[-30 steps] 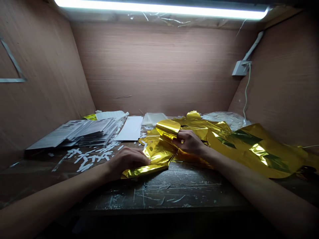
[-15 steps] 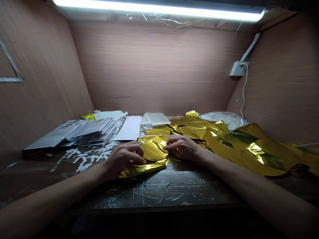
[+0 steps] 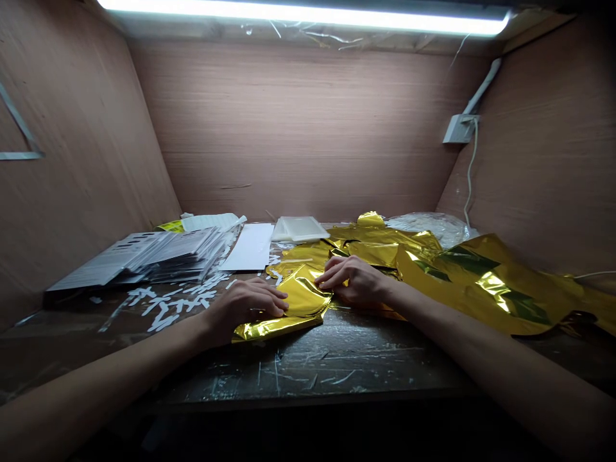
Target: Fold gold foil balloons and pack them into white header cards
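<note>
A flat gold foil balloon [image 3: 304, 296] lies partly folded on the dark worktop in front of me, its near edge doubled into a shiny strip. My left hand [image 3: 248, 303] is closed at its left side, with bent fingertips on the top layer and the thumb largely hidden. At the upper right edge, my right hand [image 3: 349, 277] pinches the foil between thumb and fingers. More gold foil balloons [image 3: 462, 289] spread crumpled and overlapping to the right, partly beneath my right forearm.
Stacked printed cards [image 3: 183, 247] stand at the left beside scattered white strips [image 3: 166, 305]. Behind my hands are a white sheet [image 3: 249, 247] and translucent plastic pieces [image 3: 301, 229]. Clear plastic wrapping [image 3: 428, 228] sits at the back right. Wooden walls enclose the worktop [image 3: 308, 372].
The top foil layer has shifted and now lies flatter, with a straighter edge. My left fingers have moved slightly right onto it; my right hand has shifted slightly right, keeping its pinch.
</note>
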The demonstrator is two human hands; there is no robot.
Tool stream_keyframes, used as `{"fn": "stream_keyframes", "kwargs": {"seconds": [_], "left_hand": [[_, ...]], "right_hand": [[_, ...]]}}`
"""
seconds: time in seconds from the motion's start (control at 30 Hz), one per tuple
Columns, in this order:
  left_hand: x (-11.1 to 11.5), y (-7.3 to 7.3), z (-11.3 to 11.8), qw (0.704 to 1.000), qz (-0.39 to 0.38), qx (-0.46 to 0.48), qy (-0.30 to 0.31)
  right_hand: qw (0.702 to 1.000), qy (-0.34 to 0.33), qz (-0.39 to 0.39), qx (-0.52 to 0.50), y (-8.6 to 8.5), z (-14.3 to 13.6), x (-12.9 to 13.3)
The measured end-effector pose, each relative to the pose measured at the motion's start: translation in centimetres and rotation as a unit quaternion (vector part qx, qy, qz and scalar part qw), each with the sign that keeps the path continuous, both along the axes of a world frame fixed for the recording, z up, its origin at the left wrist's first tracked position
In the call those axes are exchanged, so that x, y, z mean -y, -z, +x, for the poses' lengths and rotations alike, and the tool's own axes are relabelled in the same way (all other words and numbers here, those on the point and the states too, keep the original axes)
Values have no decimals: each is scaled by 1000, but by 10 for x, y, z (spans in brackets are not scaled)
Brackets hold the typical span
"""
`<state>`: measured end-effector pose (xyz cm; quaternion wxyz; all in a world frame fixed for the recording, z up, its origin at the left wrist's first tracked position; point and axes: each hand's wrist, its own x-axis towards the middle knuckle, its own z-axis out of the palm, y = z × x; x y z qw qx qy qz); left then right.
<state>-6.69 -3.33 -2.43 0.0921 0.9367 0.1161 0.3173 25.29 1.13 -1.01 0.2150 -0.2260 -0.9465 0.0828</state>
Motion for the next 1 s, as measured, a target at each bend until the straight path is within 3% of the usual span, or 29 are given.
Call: {"fn": "stream_keyframes", "kwargs": {"seconds": [0.23,0.37,0.47,0.63,0.7,0.77,0.87,1.0], "left_hand": [[4,5,-2,996,-73,-14,-42],[11,-1,-1,991,-93,-35,-85],[18,-9,1,983,-118,-66,-121],[20,-26,11,987,-96,-129,-24],[10,-31,17,982,-152,-106,-25],[-6,-37,25,960,-259,-96,-39],[-36,-49,40,900,-402,-155,-60],[-59,-60,59,822,-492,-245,-146]], "right_hand": [[993,17,-109,-39,-7,1,2],[986,93,-89,-101,0,-7,0],[986,103,-74,-105,7,-13,-2],[992,84,-51,-80,11,-14,-7],[994,78,-43,-70,11,-13,-9],[994,74,-39,-68,10,-13,-10],[994,73,-47,-66,7,-12,-10],[993,80,-68,-46,3,-10,-10]]}}
